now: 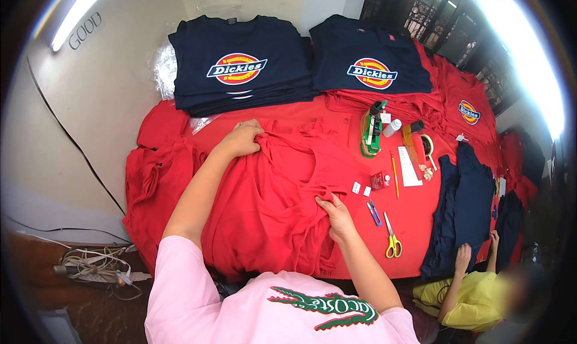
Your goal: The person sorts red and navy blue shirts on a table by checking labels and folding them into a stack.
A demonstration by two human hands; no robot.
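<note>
We see the left hand (241,138) bunching the red shirt (270,206) on the counter (415,224) — fingers clamped on cloth; right hand (338,215) pinches its fold, near yellow scissors (392,239)

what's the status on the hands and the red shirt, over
Left hand gripping red shirt at far edge. Right hand pinching its near fold. Scissors beside right hand, not touching.

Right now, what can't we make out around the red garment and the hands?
Head view only:
- Left hand fingertips: buried in bunched red garment.
- Right hand palm side: hidden, pressed down on the fabric.
- Garment's near edge: cut off by the person's pink shirt.
- Small white tags: too small to tell.
</note>
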